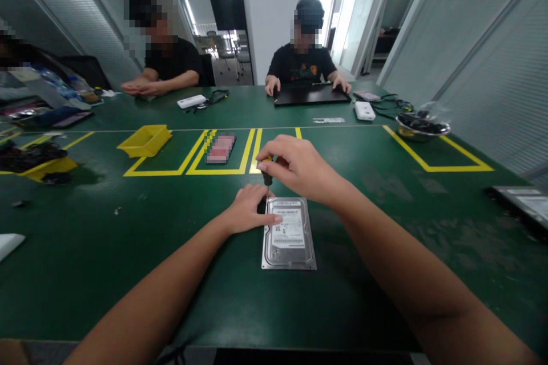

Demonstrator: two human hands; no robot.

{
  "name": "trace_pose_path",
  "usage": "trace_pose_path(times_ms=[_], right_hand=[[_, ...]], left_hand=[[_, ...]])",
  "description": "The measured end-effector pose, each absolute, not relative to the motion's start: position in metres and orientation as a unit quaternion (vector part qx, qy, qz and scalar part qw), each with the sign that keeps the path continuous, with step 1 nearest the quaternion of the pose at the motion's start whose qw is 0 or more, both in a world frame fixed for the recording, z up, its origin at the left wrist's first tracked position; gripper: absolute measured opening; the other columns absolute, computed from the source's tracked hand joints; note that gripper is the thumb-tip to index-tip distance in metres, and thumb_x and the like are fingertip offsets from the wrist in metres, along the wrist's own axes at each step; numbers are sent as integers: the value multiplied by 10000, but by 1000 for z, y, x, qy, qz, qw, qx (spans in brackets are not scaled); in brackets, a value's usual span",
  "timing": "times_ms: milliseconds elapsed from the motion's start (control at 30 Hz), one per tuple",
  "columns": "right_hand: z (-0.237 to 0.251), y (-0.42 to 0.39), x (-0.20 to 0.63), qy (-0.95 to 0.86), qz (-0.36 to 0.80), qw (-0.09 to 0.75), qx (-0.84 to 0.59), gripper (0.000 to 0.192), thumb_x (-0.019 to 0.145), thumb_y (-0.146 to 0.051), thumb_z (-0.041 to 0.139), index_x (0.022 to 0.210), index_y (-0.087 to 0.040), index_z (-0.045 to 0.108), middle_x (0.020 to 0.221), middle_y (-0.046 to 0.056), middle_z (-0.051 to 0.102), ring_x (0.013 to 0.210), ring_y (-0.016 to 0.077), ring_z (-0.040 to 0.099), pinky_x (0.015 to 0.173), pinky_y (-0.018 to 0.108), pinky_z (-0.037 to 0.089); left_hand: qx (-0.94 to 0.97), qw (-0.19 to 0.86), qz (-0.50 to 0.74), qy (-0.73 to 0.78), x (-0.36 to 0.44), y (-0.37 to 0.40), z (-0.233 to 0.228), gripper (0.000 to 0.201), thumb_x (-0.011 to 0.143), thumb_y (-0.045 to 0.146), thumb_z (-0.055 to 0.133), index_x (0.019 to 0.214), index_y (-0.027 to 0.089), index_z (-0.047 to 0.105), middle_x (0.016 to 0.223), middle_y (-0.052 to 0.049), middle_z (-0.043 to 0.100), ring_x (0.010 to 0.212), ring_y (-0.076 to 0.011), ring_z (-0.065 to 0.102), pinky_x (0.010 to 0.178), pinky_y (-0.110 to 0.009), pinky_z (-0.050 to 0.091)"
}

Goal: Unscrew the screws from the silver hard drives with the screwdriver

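A silver hard drive [295,254] with a white label lies flat on the green table in front of me. My left hand [247,210] grips its far left part, the thumb stretched over the label and the fingers by the far left corner. In my right hand [295,162] is a small screwdriver [267,178] with a dark and yellow handle. It stands upright, fingertips wrapped round the top of the handle. The metal shaft points down at the drive's far left corner; the tip's exact contact is too small to make out.
Yellow bins [145,141] stand left on the green table [205,308]. A phone [221,148] lies inside yellow tape. At right are a metal bowl [423,126] of dark parts and more drives [524,205]. Across sit co-workers, one holding a black panel [312,94].
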State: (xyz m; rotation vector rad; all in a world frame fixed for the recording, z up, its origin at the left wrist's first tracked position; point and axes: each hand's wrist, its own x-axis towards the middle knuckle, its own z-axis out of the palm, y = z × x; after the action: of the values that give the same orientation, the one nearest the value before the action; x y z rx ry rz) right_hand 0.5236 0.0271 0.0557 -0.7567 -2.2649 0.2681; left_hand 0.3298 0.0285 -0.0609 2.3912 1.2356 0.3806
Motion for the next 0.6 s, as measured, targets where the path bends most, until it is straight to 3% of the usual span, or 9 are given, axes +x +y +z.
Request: trace_pose_path(times_ms=[600], right_hand=[[56,22,523,-872,121,357,-312,155,895,-186,604,1037,-145,649,957,45,641,797,139,529,753,263,377]], left_hand=[[852,206,159,455,327,28,-65,605,745,717,638,1081,219,573,1017,-54,595,938,-284,511,791,-378,376]])
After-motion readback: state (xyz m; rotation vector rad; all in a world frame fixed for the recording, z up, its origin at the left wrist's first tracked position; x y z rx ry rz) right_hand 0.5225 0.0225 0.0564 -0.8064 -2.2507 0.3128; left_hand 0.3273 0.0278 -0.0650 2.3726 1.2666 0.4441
